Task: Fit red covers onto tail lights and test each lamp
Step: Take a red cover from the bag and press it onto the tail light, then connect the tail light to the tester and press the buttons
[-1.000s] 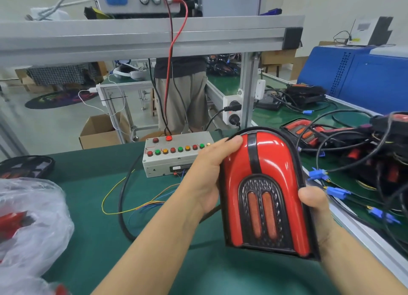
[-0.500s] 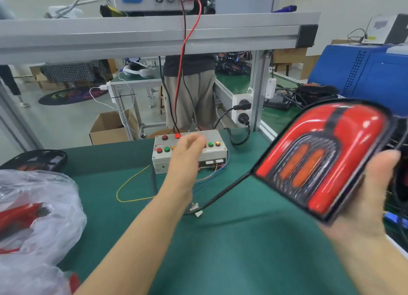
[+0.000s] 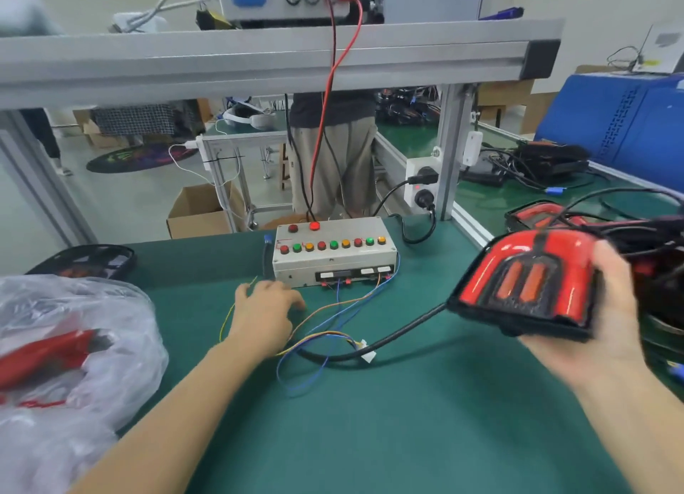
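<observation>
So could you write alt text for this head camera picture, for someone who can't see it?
A person's right hand holds a red tail light above a green bench, while the left hand reaches toward loose wires before a grey test box with coloured buttons.

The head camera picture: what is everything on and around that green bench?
tail light: one, red cover on black base, held up at the right
black cable: one, runs from the tail light down onto the mat
white connector: one, on the mat at the cable's end
test box: one, grey, with red, green and amber buttons, at the back of the mat
loose wires: several, blue, yellow and orange, in front of the test box
plastic bag: one, clear, red parts inside, at the left
green mat: one, covers the bench
left hand: on the mat before the test box, holding nothing that shows
right hand: grips the tail light
</observation>
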